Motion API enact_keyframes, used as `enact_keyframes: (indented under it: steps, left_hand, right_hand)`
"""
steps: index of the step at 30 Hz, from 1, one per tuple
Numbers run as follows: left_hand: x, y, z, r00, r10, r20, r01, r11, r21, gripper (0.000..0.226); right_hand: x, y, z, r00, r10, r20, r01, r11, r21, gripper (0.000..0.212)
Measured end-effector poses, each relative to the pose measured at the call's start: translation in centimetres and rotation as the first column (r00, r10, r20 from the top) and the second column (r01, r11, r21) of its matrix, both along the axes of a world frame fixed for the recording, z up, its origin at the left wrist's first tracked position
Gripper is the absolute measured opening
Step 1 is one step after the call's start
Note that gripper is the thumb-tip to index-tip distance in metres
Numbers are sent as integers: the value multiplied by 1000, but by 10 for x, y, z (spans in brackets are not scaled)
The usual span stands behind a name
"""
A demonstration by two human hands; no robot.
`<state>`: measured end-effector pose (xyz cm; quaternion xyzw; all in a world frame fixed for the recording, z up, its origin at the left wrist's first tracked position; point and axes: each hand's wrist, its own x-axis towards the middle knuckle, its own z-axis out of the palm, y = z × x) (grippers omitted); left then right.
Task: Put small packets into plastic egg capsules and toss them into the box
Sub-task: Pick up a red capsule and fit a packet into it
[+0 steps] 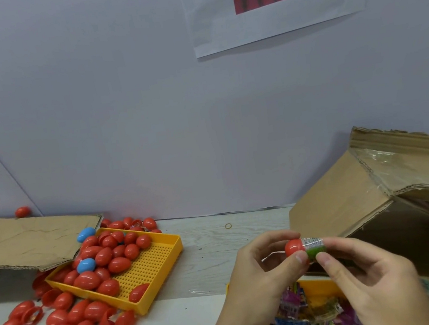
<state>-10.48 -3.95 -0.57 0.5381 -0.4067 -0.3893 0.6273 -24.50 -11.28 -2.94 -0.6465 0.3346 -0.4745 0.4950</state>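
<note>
Red egg half (294, 247) held above tabletop (208, 247), pinched by left hand (260, 268) fingers and thumb. Rolled packet (314, 248), clear and green, sticks out of its open end; right hand (370, 275) pinches packet between thumb and fingers. Below hands, yellow tray of mixed packets (304, 314). Right, cardboard box (349, 199) tipped on side, just beside hands. Left, yellow tray (153, 265) heaped with red eggs (106, 258), two blue eggs (86, 265) among them; more red eggs spilled on tabletop beside it.
</note>
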Motion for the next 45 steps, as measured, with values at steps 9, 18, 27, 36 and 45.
enact_keyframes:
  steps: [9,18,27,36,45]
  left_hand:
    - [1,-1,-1,998,-13,-64,13,1000,2,22]
    - [4,0,0,1000,-16,12,16,999,45,25]
    - [3,0,0,999,-34,16,34,999,38,25]
    - [-1,-2,2,1000,4,-14,-4,1000,16,15]
    - [-2,-4,0,993,31,-111,-31,1000,-1,14]
  right_hand:
    - [0,-1,4,989,18,148,-16,1000,-19,44]
    - [-4,-1,7,988,96,123,-97,995,4,37]
    - [-3,-1,4,992,92,86,-90,995,-29,43]
    - [-2,1,2,993,108,38,-104,990,-96,45]
    - [3,5,0,998,42,42,-31,974,-226,48]
